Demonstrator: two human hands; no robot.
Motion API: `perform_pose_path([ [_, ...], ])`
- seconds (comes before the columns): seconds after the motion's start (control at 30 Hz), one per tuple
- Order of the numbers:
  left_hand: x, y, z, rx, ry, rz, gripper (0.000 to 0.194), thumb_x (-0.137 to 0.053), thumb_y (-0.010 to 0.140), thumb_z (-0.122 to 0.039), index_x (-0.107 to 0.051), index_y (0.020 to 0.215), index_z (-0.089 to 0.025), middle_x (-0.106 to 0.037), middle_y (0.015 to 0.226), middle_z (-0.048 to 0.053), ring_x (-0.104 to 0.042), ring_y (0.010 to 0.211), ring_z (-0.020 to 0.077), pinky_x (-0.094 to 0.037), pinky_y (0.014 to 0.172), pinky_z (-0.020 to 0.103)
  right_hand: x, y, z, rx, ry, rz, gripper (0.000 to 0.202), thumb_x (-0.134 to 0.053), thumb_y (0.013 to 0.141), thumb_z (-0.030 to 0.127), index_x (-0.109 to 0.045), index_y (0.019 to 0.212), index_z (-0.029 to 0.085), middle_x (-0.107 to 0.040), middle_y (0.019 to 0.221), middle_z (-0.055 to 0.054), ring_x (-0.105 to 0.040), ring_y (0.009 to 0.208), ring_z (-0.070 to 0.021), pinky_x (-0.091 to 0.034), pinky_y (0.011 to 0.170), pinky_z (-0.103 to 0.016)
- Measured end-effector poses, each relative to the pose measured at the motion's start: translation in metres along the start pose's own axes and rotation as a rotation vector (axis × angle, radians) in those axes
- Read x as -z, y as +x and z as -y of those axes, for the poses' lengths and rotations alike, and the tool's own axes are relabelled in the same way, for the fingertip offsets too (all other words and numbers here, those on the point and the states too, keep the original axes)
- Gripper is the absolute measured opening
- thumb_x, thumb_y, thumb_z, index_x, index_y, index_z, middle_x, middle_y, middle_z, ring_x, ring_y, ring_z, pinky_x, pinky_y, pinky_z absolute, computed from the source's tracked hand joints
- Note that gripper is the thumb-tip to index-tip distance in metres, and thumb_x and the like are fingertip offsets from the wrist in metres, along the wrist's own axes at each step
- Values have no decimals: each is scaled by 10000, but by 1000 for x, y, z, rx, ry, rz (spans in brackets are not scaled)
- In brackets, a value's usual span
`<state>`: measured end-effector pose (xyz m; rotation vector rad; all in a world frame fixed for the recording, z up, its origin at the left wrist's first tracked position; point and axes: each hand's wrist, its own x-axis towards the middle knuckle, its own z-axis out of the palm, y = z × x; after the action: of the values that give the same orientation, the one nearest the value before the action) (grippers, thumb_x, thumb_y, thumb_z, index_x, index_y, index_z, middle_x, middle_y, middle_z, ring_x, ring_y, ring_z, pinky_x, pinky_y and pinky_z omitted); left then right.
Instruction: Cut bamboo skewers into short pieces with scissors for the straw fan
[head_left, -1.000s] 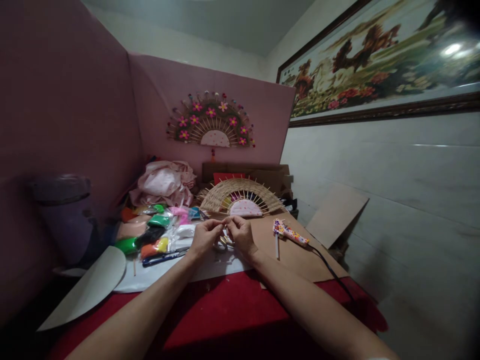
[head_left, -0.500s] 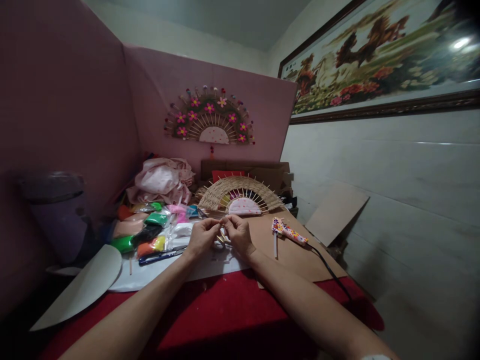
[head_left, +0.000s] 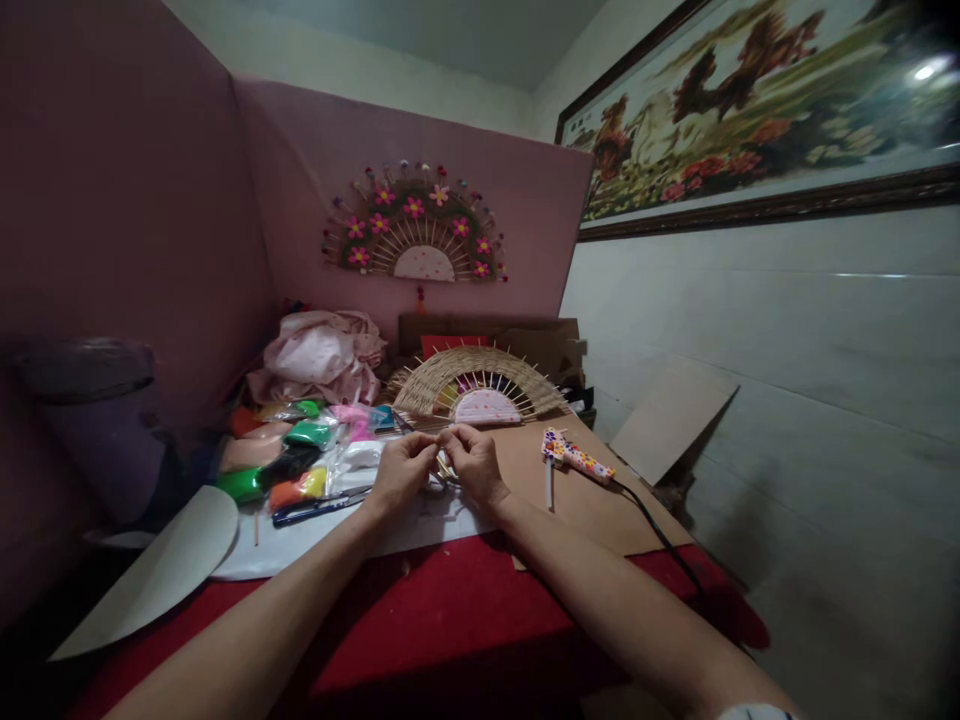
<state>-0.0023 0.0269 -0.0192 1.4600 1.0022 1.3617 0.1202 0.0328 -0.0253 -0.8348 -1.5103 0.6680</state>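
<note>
My left hand point(head_left: 405, 470) and my right hand point(head_left: 472, 465) meet fingertip to fingertip over the white sheet point(head_left: 397, 533). Both are closed in a pinch. Whatever lies between the fingers is too small and hidden to name. Just below the fingertips, several thin pale sticks point(head_left: 444, 468) show, partly covered by my right hand. Beyond the hands stands a half-round fan point(head_left: 420, 385) woven of straw-coloured cord around thin sticks, with a pink spotted half-disc point(head_left: 486, 407) at its base.
A flower-patterned glue gun point(head_left: 577, 460) lies on brown cardboard point(head_left: 600, 525) at right, its black cord trailing off. At left are several bags of coloured clay point(head_left: 307, 433), a dark-blue utility knife point(head_left: 315, 510) and a pale half-disc point(head_left: 161, 570). A flowered fan point(head_left: 416, 225) hangs behind.
My view has shifted slightly, so the scene sits a little higher and to the left. The hands stay pinched together in nearly the same spot.
</note>
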Motion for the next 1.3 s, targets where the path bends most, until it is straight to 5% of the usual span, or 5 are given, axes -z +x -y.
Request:
perform_pose_path([
  [1.0,1,-1,-1,-60,118,-13,186,-589,669,-298,-657,705,-129,-585,535,-6,-488,464,93,-363,440,199,-2,-1,-4,-92,68,33,307,-466,841,439,-528,697,175,-442,481,58,-378,426,-80,-312,439,-198],
  [1.3,31,20,4,-34,214,-366,221,-542,665,-285,-641,792,-133,-610,592,1,-555,552,131,-425,529,232,0,5,-9,-98,-87,-194,244,-544,796,387,-487,675,184,-487,512,44,-440,470,-98,-351,488,-210],
])
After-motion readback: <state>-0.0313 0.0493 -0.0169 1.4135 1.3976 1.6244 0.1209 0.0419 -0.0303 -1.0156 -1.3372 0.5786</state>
